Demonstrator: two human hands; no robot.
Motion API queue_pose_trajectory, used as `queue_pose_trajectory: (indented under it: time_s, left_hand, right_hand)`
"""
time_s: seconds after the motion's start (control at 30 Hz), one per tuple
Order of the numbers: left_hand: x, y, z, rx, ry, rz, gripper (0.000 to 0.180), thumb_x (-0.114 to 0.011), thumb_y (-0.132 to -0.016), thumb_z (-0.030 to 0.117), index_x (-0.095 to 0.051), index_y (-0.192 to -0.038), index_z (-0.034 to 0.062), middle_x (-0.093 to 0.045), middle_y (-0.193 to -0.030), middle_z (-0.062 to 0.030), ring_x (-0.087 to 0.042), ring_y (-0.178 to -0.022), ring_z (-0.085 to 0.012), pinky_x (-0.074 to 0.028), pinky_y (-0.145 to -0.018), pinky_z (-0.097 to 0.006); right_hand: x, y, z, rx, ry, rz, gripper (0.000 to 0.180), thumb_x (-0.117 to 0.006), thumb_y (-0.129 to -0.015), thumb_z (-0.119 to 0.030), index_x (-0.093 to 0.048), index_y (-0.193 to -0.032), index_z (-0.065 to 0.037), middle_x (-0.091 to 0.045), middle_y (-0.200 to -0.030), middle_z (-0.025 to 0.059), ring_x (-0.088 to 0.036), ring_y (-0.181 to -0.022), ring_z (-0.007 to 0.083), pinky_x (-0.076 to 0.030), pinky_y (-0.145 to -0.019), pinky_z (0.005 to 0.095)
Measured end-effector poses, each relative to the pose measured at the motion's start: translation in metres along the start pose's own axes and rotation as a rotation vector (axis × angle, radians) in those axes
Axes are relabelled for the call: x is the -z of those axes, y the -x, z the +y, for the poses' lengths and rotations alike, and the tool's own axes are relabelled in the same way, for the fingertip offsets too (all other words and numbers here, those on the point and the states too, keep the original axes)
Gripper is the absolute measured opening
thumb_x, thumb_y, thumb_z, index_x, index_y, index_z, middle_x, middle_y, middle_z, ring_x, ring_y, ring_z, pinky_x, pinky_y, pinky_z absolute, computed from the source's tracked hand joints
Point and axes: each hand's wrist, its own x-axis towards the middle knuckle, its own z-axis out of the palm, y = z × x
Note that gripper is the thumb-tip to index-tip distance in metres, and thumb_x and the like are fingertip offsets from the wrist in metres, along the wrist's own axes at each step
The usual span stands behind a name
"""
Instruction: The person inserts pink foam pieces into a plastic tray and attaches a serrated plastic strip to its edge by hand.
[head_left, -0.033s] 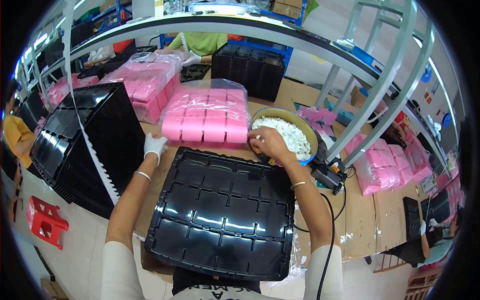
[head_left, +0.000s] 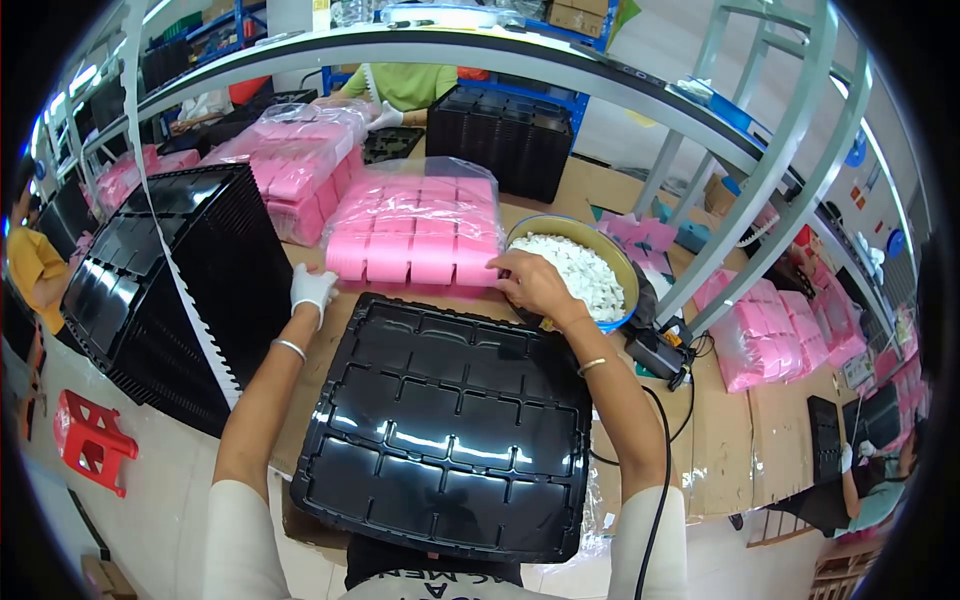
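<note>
**Both hands at the pink stack**

Our right hand (head_left: 532, 285), bare, curls its fingers over the near right corner of the bagged pink stack (head_left: 415, 232), gripping its edge. Our left hand (head_left: 312, 289), in a white glove, rests half-closed at the stack's near left corner; we cannot tell whether it grips anything. We judge the step as drawing pink pieces from the bag, and the next move calls for a firm pinch through the open plastic. The black tray (head_left: 450, 425) lies just before us on the table (head_left: 720, 440), glossy, its compartments bare. A bowl (head_left: 625, 268) of white bits sits beside the right hand.
</note>
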Motion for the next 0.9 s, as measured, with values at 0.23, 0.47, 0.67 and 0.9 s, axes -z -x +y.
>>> queue_pose_trajectory:
  time_s: [0.23, 0.47, 0.67, 0.9]
  left_hand:
    - [-0.018, -0.009, 0.008, -0.066, 0.119, -0.035, 0.018, -0.073, -0.084, 0.003, -0.063, -0.099, -0.0003, -0.067, -0.077, -0.0097, -0.058, -0.049, -0.0152, -0.045, -0.045, -0.03]
    - [-0.004, 0.012, 0.046, -0.187, -0.342, 0.002, 0.025, -0.064, -0.094, 0.025, -0.068, -0.095, -0.0003, -0.072, -0.082, -0.0174, -0.07, -0.062, -0.0277, -0.054, -0.057, -0.04]
    - [0.005, 0.027, 0.095, -0.365, -0.838, 0.062, 0.036, -0.05, -0.096, 0.036, -0.075, -0.103, 0.0103, -0.072, -0.105, -0.0222, -0.067, -0.103, -0.0437, -0.053, -0.087, -0.053]
    - [0.028, -0.003, 0.1, -0.308, -0.488, -0.124, 0.035, -0.055, -0.09, 0.032, -0.074, -0.096, 0.0039, -0.074, -0.085, -0.0178, -0.071, -0.076, -0.0368, -0.056, -0.073, -0.044]
  right_hand:
    - [-0.042, -0.035, 0.007, 0.095, 0.43, 0.002, 0.043, -0.075, -0.083, -0.019, -0.064, -0.123, -0.014, -0.064, -0.112, 0.0102, -0.07, -0.091, 0.0337, -0.056, -0.077, 0.0447]
    - [-0.036, -0.039, 0.004, 0.027, 0.184, 0.154, 0.015, -0.069, -0.088, -0.021, -0.075, -0.094, -0.008, -0.072, -0.096, 0.0105, -0.069, -0.09, 0.0356, -0.056, -0.077, 0.046]
    - [-0.02, -0.046, -0.002, -0.176, 0.096, 0.086, 0.021, -0.068, -0.09, -0.024, -0.078, -0.098, -0.008, -0.074, -0.108, 0.0131, -0.07, -0.094, 0.0369, -0.056, -0.085, 0.0452]
    - [-0.002, -0.042, -0.047, -0.071, -0.007, 0.363, 0.022, -0.067, -0.091, -0.024, -0.078, -0.1, -0.006, -0.074, -0.107, 0.0137, -0.07, -0.094, 0.0377, -0.056, -0.083, 0.0454]
